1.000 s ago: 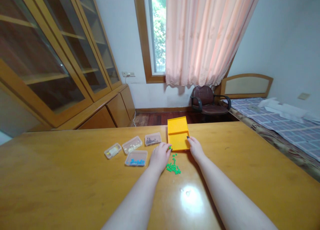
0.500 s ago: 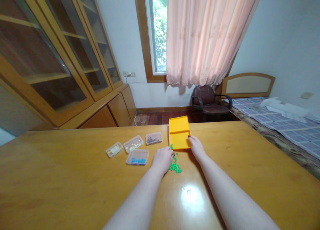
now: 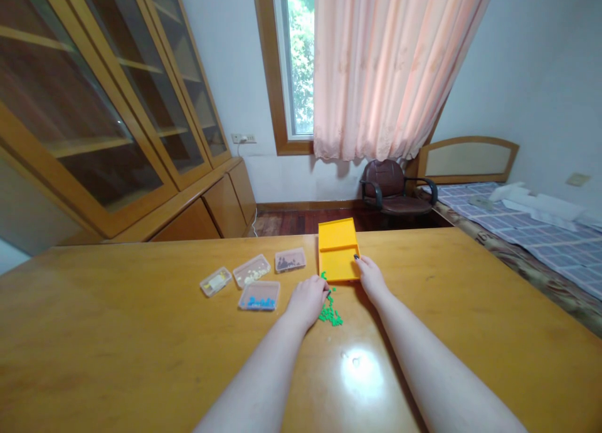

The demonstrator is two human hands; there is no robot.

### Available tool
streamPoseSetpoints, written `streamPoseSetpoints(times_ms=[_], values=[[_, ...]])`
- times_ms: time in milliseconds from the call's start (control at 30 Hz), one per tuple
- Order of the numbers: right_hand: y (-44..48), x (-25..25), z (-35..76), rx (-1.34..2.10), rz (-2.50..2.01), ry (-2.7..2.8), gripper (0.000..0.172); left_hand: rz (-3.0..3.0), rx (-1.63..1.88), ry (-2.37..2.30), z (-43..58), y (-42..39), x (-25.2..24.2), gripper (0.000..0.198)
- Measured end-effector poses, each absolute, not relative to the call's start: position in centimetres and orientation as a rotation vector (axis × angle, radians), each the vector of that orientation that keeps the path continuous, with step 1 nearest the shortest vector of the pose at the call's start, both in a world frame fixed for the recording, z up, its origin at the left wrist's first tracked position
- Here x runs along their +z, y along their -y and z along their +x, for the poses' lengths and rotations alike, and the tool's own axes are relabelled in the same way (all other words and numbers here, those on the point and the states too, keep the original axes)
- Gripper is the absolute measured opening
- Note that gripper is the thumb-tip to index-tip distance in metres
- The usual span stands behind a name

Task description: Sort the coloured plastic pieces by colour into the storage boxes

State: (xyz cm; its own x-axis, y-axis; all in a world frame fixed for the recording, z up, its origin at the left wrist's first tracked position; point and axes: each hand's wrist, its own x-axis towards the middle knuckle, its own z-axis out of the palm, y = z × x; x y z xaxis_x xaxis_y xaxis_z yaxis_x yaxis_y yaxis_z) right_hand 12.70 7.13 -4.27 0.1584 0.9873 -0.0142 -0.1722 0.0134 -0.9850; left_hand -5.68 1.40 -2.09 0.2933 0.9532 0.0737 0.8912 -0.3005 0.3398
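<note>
My right hand (image 3: 371, 277) grips the right edge of an open yellow box (image 3: 339, 265), thumb over its rim. The box has two shallow halves, and its far half is tilted up. Near its lower left corner, my left hand (image 3: 308, 297) is closed at the fingertips beside a scatter of small green pieces (image 3: 331, 314). What those fingertips hold, if anything, is too small to make out. A few green bits lie against the box's left corner.
Left of my hands stand clear plastic boxes: one with blue pieces (image 3: 259, 302), one with dark pieces (image 3: 290, 261), one with cream pieces (image 3: 254, 274) and a small one with yellow bits (image 3: 215, 282). The wooden table (image 3: 117, 333) ends just behind the yellow box.
Almost nothing differs. My left fingertips have shifted very slightly among the green pieces; the right hand and yellow box stay in place.
</note>
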Motion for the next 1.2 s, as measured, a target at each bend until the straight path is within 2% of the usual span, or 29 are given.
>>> streamPoseSetpoints(times_ms=[200, 467, 567, 667, 833, 1200], values=[[-7.0, -4.1, 12.5, 1.181, -1.166, 0.930, 0.027, 2.264, 0.442, -1.655, -6.0, -1.6, -2.2, 0.013], [-6.7, -3.8, 12.2, 1.171, -1.143, 0.987, 0.029, 2.107, 0.876, -1.742, -6.4, -2.4, -2.0, 0.020], [-6.9, -4.1, 12.3, 1.178, -1.132, 0.997, 0.029, 2.157, 0.830, -1.760, -6.4, -2.3, -1.8, 0.027], [-7.0, -4.4, 12.3, 1.191, -1.103, 0.977, 0.029, 2.313, 0.705, -1.648, -6.1, -1.7, -1.4, 0.022], [-7.0, -4.3, 12.3, 1.183, -1.121, 0.957, 0.030, 2.474, 0.414, -1.540, -5.5, -0.9, -0.9, 0.023], [-6.8, -3.5, 12.3, 1.172, -1.173, 0.952, 0.029, 2.402, 0.399, -1.640, -6.8, -1.2, -0.9, 0.013]])
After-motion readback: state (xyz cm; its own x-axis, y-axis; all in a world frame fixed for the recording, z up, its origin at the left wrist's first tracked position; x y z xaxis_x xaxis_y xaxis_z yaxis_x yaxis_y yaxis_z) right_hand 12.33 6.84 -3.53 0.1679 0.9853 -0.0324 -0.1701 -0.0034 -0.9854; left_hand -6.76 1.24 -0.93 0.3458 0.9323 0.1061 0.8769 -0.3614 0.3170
